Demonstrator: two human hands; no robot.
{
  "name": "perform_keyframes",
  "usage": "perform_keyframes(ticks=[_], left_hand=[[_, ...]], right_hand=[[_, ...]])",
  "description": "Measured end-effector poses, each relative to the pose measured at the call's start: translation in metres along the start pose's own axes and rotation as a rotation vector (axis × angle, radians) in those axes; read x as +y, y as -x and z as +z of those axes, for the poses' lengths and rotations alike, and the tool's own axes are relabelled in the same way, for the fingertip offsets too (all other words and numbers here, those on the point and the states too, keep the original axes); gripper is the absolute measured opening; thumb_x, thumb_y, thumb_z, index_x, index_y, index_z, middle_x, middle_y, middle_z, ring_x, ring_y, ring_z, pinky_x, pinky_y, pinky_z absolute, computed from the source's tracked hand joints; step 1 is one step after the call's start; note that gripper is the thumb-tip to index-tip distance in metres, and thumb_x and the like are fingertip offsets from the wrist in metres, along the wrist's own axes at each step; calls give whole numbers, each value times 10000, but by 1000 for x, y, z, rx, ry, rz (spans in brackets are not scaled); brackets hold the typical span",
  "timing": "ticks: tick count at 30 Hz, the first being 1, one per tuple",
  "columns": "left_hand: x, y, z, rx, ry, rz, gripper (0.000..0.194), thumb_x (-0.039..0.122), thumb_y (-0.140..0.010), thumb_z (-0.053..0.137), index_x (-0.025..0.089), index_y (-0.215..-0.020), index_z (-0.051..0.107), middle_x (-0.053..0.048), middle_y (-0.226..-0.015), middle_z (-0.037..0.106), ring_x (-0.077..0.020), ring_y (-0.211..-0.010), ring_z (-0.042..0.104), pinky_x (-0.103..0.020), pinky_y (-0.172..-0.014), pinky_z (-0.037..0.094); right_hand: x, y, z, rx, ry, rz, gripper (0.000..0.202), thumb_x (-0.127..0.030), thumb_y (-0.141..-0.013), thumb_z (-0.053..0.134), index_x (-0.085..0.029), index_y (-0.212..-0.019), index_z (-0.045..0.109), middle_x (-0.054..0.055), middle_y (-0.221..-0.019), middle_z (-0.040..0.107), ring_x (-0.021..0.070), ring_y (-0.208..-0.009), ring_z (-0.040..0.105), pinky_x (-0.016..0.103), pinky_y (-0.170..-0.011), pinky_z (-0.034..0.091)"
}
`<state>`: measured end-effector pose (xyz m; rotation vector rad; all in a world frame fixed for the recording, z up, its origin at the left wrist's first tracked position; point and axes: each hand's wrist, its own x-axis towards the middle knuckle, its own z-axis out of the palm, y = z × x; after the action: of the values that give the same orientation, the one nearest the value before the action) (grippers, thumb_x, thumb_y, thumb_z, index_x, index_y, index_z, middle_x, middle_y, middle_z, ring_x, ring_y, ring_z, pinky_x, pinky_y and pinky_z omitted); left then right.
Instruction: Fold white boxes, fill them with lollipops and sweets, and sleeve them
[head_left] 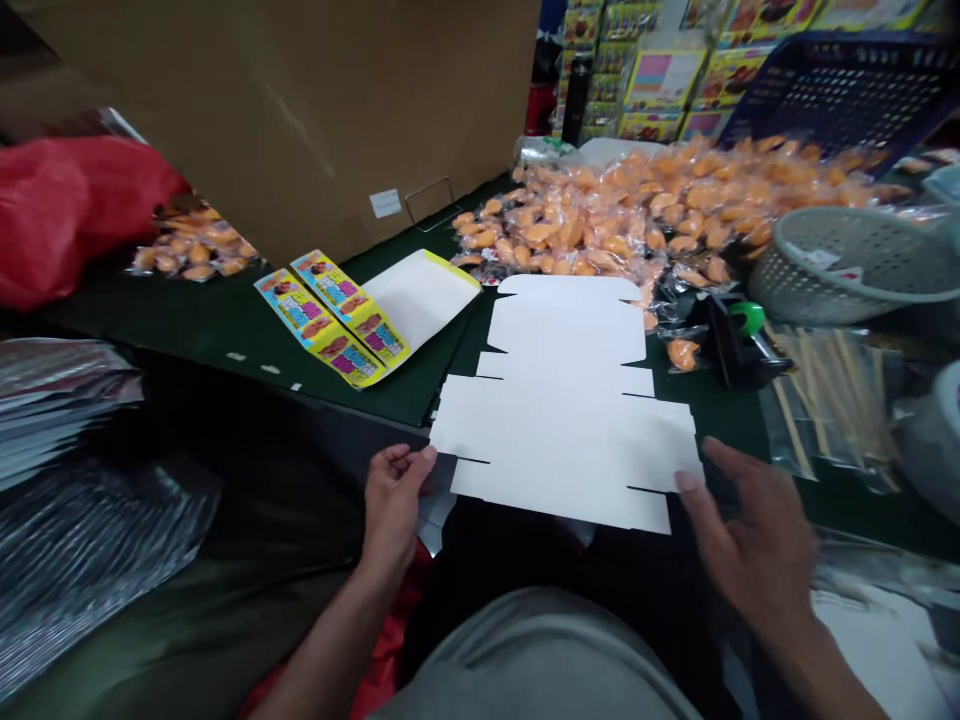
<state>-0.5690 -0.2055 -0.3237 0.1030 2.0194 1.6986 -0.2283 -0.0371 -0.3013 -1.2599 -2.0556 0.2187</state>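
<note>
A flat white die-cut box blank [562, 400] lies plain side up, its near end reaching past the table edge toward my lap. My left hand [394, 500] pinches its left flap at the edge, thumb against the card and the other fingers curled. On the opposite side my right hand [757, 530] has its thumb on top of the right flap, with the fingers around the flap's outer edge and partly hidden. Left of the blank sits a printed yellow box piece [337, 320], partly folded, its white inside [420, 295] facing up.
Behind the blank spreads a heap of orange items in clear wrappers [585, 225]. A grey basket [862, 265], a black tape dispenser [742, 340] and bagged wooden sticks [825, 390] stand at right. A large cardboard box [315, 110] rises at back left, near a red bag [75, 210].
</note>
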Motion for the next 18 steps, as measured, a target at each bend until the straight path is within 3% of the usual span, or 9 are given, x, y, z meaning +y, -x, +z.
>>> perform_keyframes(ticks=[2,4,8,10,13,15,18], left_hand=[[-7,6,10,-125,82,-169,662,496,-669,950,160,-1132,617,-54,-981,700,-195,-820,691,-279,-620,567],[-19,23,25,-224,170,-256,638,444,-650,978,152,-1115,653,-69,-1026,732,-187,-807,699,-278,-613,584],[-34,56,55,-251,368,-357,595,287,-672,974,183,-1187,697,-89,-1188,750,-204,-857,731,-275,-597,605],[-30,59,59,-260,463,-328,590,235,-710,945,213,-1245,697,-79,-1253,747,-232,-1020,748,-294,-749,656],[-14,50,37,-222,500,-301,618,222,-685,932,218,-1261,706,-61,-1214,770,-288,-1180,726,-347,-956,657],[-4,39,11,-141,435,-297,596,257,-664,918,232,-1228,725,-50,-1143,790,-326,-1165,734,-379,-934,677],[8,19,-25,-50,384,-204,538,307,-707,852,288,-1230,731,-11,-1114,799,-329,-1168,736,-379,-928,688]], right_hand=[[19,4,-5,43,-9,236,562,-600,-988,663,-180,-1360,688,143,-1197,719,303,-1004,694,502,-947,543],[33,6,-4,41,-72,382,603,-647,-953,683,-192,-1347,690,123,-1166,741,270,-918,712,472,-886,566],[38,-8,11,41,-192,442,643,-655,-919,719,-230,-1398,660,100,-1267,731,275,-1048,715,458,-915,580],[35,-27,20,21,-269,450,671,-658,-904,739,-241,-1421,645,96,-1315,713,286,-1133,694,481,-976,567],[31,-62,30,-47,-526,527,767,-665,-844,811,-228,-1443,613,109,-1382,681,298,-1258,647,517,-1104,515],[27,-80,36,-115,-769,620,830,-669,-774,876,-210,-1412,610,127,-1406,668,306,-1299,630,513,-1139,505],[13,-90,46,-173,-1094,798,845,-638,-643,978,-204,-1285,643,148,-1360,689,321,-1220,678,490,-1023,589]])
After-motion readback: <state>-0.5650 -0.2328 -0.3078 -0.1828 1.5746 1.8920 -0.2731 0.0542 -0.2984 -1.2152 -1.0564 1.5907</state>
